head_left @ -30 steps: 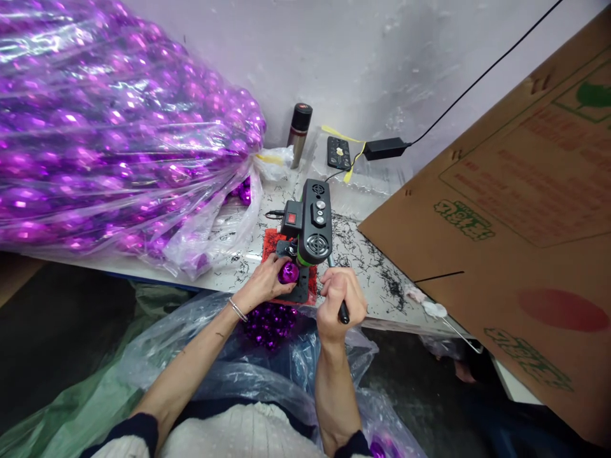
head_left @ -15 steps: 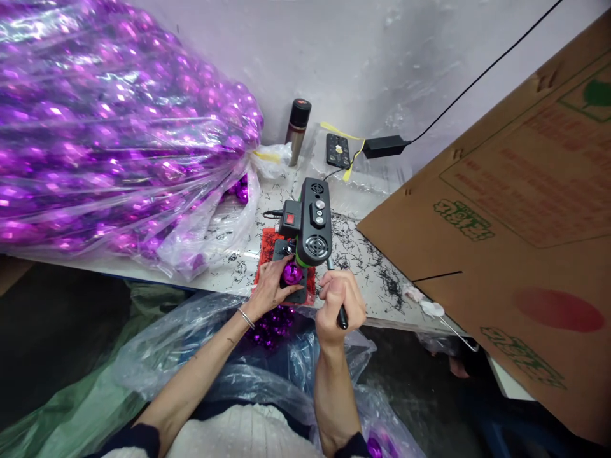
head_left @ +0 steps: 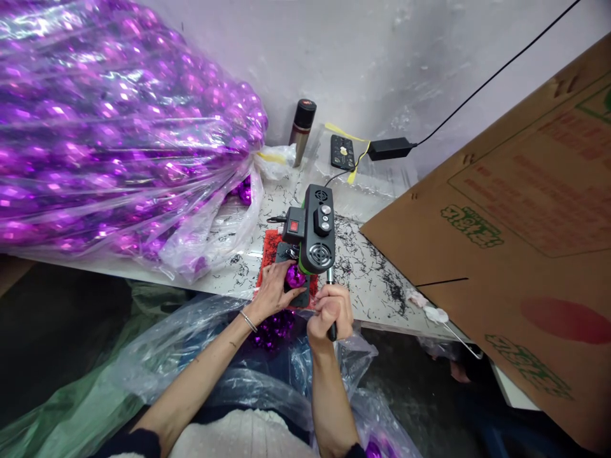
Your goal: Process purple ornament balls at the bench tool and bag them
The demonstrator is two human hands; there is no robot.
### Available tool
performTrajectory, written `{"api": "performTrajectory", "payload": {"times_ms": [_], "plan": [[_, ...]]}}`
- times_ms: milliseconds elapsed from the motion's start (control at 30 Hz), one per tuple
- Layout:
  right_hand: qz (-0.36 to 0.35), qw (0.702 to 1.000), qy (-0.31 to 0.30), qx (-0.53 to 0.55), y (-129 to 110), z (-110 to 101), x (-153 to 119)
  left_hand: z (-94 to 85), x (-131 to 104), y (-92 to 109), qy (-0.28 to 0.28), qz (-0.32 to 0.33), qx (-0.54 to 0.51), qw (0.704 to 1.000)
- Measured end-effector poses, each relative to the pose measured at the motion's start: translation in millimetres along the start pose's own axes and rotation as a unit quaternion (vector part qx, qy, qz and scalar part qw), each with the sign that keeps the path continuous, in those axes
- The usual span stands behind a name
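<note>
Right hand (head_left: 330, 312) curled around the lever's black handle (head_left: 332, 329)

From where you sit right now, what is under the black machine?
A dark base plate, with a red mat below it. The left hand holds a purple ball over the plate. Whatever the machine covers is hidden from this view.

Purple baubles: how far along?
Probably done: the big tied bag, though its contents can't be checked. In hand: one bauble, held by the left hand at the black machine; the right hand grips its lever. Probably left: this one and the pile below the table edge.
</note>
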State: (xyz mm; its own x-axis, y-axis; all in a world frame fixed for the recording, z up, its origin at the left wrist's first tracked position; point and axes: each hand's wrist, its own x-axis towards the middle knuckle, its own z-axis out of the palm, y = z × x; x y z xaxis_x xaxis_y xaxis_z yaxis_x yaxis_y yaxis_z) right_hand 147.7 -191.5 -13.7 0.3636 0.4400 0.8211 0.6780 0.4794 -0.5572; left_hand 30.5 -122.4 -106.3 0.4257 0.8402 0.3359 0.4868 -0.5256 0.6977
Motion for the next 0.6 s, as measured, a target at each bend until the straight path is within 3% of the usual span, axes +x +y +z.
{"api": "performTrajectory", "payload": {"times_ms": [367, 600], "plan": [[0.003, 0.997, 0.047, 0.064, 18.3, 9.1, -20.8, 1.1, 0.1, 0.5, 0.0, -0.006, -0.009, 1.0], [0.021, 0.997, 0.046, 0.051, 23.2, 8.8, -27.2, 2.9, -0.2, -1.2, 0.002, 0.0, -0.003, 1.0]]}}
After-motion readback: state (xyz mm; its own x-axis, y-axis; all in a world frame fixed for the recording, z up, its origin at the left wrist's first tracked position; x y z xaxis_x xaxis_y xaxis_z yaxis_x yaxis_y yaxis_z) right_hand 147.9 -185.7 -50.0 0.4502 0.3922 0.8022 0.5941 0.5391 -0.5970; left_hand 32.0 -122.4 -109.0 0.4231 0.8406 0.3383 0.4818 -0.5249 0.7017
